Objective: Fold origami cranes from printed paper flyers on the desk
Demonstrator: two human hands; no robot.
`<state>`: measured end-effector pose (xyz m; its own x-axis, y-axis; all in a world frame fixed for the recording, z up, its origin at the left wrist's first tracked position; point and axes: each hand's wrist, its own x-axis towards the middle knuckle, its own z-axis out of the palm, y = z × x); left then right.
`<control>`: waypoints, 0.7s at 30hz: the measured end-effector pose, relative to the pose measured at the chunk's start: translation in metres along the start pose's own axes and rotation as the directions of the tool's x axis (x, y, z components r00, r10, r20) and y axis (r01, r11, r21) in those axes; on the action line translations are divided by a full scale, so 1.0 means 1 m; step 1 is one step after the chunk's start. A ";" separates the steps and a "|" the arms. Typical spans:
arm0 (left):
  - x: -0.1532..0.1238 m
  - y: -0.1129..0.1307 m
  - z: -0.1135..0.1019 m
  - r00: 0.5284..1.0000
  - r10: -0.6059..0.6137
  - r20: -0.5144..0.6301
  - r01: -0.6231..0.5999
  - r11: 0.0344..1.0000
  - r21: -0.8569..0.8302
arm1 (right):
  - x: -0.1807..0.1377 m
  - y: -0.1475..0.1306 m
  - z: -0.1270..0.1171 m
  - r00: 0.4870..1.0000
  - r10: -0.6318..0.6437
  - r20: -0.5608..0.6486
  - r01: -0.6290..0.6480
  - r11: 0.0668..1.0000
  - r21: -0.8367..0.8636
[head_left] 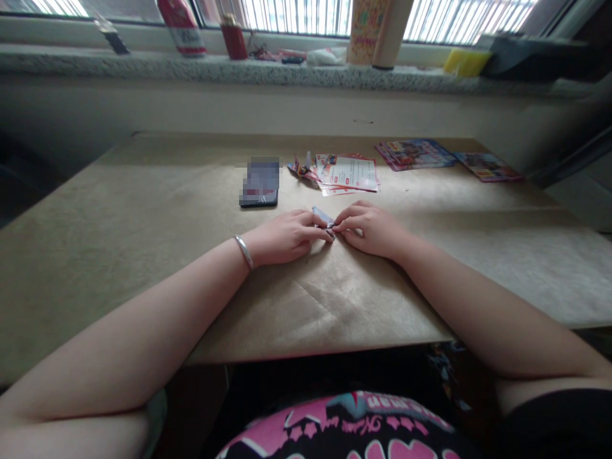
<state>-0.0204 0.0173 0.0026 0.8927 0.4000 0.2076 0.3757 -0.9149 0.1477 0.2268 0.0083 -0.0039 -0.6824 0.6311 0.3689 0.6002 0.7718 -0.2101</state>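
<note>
A small folded piece of printed paper (pixel 324 218) lies on the brown paper-covered table (pixel 143 223), pinched between both hands. My left hand (pixel 285 237), with a silver bangle on the wrist, presses its fingertips on the paper's left side. From the right, my right hand (pixel 371 228) pinches the same piece with fingers pressed together. Both hands rest on the table surface, fingertips touching at the fold.
A dark phone (pixel 259 183) lies just beyond the hands. A small folded paper figure (pixel 300 169) and printed leaflets (pixel 348 172) sit behind it. More colourful sheets (pixel 415 154) lie at far right. The window sill (pixel 239 69) holds bottles and boxes.
</note>
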 end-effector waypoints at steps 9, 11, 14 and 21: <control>0.003 0.008 -0.003 0.999 -0.028 0.044 0.026 0.999 0.041 | 0.001 0.000 -0.003 0.999 0.019 0.036 -0.019 1.000 -0.005; 0.003 0.007 -0.003 0.998 -0.031 0.051 0.030 0.999 0.018 | 0.001 -0.001 -0.004 0.999 0.022 0.048 -0.021 1.000 -0.021; 0.001 0.002 -0.004 0.998 -0.016 0.054 0.018 0.999 -0.040 | 0.001 -0.004 -0.005 0.998 0.022 0.055 -0.019 0.998 -0.061; -0.007 -0.006 -0.004 1.000 -0.026 0.017 0.029 0.986 -0.162 | 0.000 -0.007 -0.008 0.997 0.017 0.073 -0.008 0.991 -0.130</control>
<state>-0.0299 0.0199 0.0045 0.8868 0.4227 0.1869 0.3556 -0.8823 0.3085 0.2257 0.0026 0.0050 -0.7004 0.6484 0.2982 0.6547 0.7501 -0.0934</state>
